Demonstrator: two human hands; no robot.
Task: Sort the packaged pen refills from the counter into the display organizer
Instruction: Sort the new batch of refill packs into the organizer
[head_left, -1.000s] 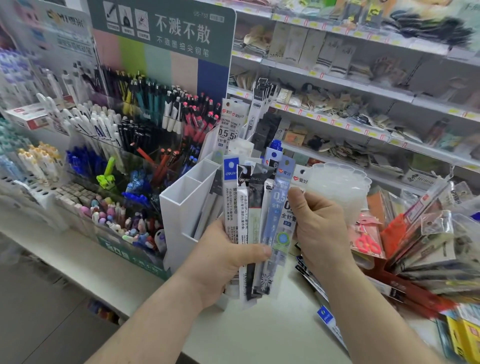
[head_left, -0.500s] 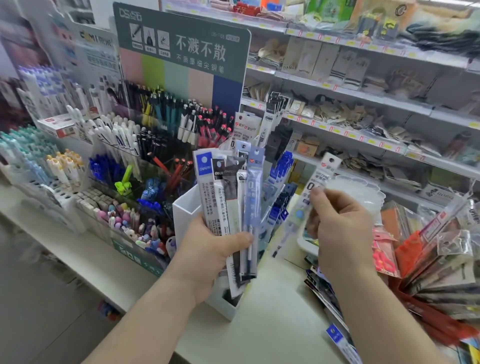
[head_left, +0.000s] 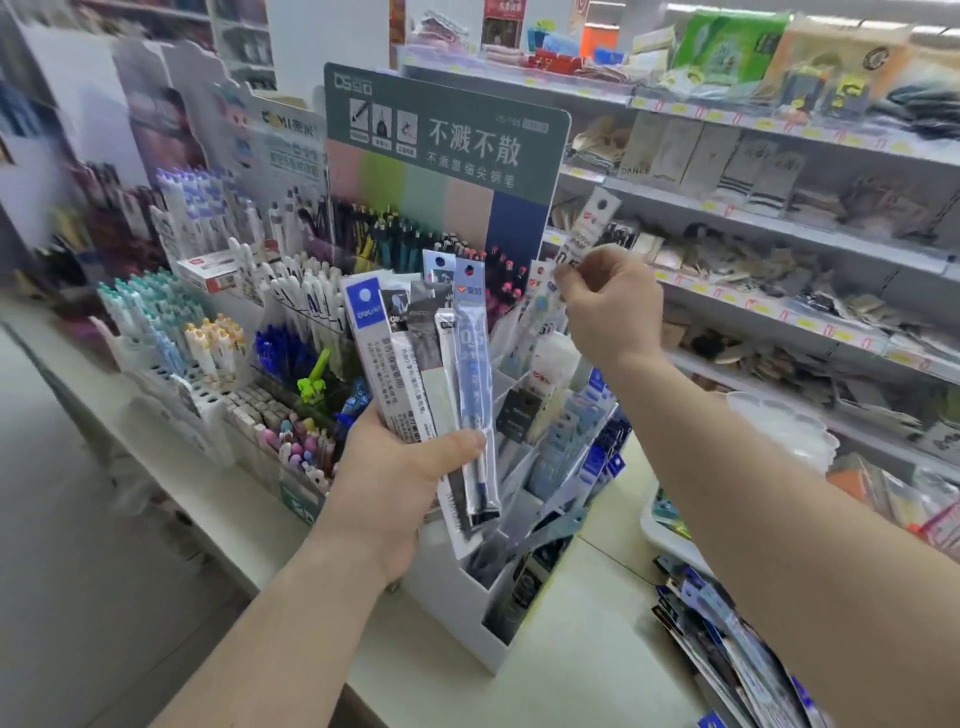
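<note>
Refills (head_left: 431, 358), a fan of long flat packs, stood upright in the left hand (head_left: 395, 483), whose thumb lay across their lower front while the fingers curled behind; the packs rose above the hand and overlapped one another, a blue-headed one at the left and a pale blue one at the right. One more pack (head_left: 582, 244) was pinched near its middle by the right hand (head_left: 610, 306), fingers bunched on it, so that its white header stuck up above the knuckles and its lower part slanted down to the left, above the organizer's rear slots. Just behind and below the fan stood the white organizer (head_left: 498, 649) on the counter (head_left: 587, 670), its stepped compartments already holding packs, dark ones in front and blue-and-white ones farther back. More packs lay heaped in a pile (head_left: 727, 644) at the counter's right edge, under the right forearm. Pen racks (head_left: 291, 312) filled the left side, below a green sign (head_left: 447, 135), and shelves (head_left: 779, 218) of goods ran behind at right.
</note>
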